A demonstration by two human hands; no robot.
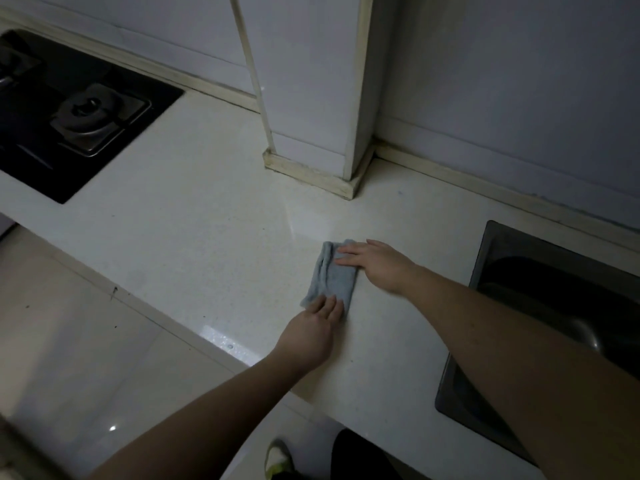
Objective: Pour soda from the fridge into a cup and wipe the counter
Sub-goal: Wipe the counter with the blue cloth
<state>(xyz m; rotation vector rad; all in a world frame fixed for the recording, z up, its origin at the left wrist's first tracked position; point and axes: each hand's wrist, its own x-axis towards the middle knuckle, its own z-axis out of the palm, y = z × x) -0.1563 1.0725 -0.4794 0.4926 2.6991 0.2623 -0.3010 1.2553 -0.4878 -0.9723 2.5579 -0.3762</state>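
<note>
Step in hand: wiping the counter [194, 237]. The folded grey cloth [330, 275] lies flat on it, just left of the sink [491, 258]. The left hand [311, 332] and right hand [375, 265] press its near and far ends with straight fingers. Next move, as judged: slide the cloth under even downward pressure, away from the sink. No cup or soda is in view.

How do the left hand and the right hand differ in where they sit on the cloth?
The left hand rests its fingertips on the near end of the blue cloth; the right hand lies on the far end. The left hand reaches in from the counter's front edge; the right hand comes across from the sink side. Both have straight fingers lying flat on the cloth, neither gripping it.
</note>
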